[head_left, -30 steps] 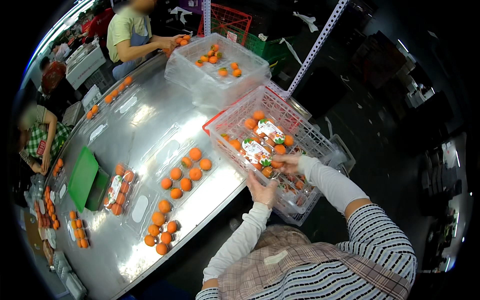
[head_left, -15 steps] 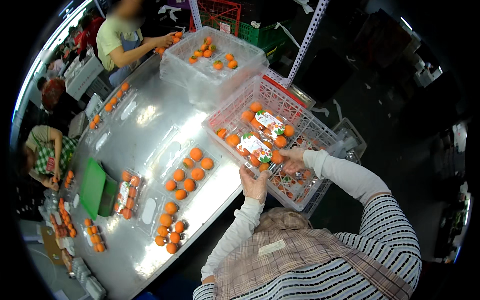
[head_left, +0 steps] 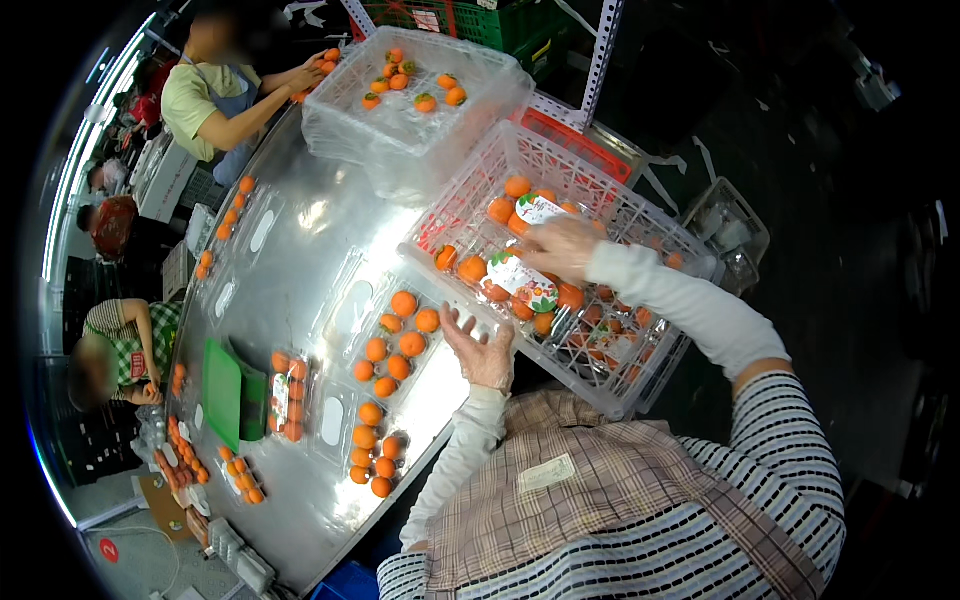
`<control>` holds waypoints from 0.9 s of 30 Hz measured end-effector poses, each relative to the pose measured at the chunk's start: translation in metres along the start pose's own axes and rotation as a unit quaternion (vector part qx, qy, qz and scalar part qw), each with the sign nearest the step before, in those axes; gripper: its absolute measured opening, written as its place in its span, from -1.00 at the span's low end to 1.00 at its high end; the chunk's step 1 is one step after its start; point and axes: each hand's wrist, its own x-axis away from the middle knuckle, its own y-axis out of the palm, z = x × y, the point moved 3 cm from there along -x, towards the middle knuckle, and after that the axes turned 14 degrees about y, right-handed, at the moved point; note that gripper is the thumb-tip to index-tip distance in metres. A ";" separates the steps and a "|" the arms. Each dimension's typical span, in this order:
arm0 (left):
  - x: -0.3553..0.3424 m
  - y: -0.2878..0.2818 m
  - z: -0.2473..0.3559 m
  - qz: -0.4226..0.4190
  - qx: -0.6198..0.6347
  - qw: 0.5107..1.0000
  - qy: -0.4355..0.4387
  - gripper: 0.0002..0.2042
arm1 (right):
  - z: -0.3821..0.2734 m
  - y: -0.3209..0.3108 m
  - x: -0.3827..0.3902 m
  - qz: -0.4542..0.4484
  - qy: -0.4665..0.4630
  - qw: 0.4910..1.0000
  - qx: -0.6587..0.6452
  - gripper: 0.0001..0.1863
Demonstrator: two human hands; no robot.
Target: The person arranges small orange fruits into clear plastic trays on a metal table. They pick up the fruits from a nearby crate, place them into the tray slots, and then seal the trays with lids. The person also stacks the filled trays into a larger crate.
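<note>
Two clear plastic packs of orange fruits lie side by side in a white openwork crate (head_left: 640, 255), the far pack (head_left: 537, 208) and the near pack (head_left: 522, 280), each with a white floral label. My right hand (head_left: 562, 247) lies over them where they meet, slightly blurred, with its fingers stretched out and partly covering the far label. At the crate's near left edge, my left hand (head_left: 482, 352) is open and empty, fingers spread upward. More packed fruits (head_left: 612, 345) show deeper in the crate, toward its near right end.
Open trays of fruit (head_left: 397, 342) rest on the metal table (head_left: 300, 250), with a closed pack (head_left: 287, 395) beside a green box (head_left: 228, 395). A plastic-lined crate (head_left: 430, 65) with loose fruits stands beyond. Two co-workers (head_left: 215, 100) sit across the table.
My left hand has come off the near pack and moved left, its fingers spreading. My right hand has moved from that pack's near end up and left over both packs. The view has shifted slightly.
</note>
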 end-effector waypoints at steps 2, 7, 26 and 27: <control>-0.013 -0.003 0.015 -0.020 -0.041 0.998 0.034 0.06 | -0.031 0.010 -0.036 0.008 -0.006 0.999 0.031 -0.60; -0.042 -0.012 0.022 -0.061 -0.157 0.972 0.164 0.05 | -0.059 0.065 -0.111 0.005 -0.075 0.989 0.128 -0.59; -0.200 0.064 -0.009 -0.550 -0.647 0.506 0.154 -0.69 | 0.018 0.059 -0.141 -0.039 -0.081 0.841 -0.534 -0.25; -0.200 0.067 -0.026 -0.561 -0.648 0.490 0.157 -0.70 | 0.019 0.060 -0.141 -0.041 -0.092 0.841 -0.532 -0.22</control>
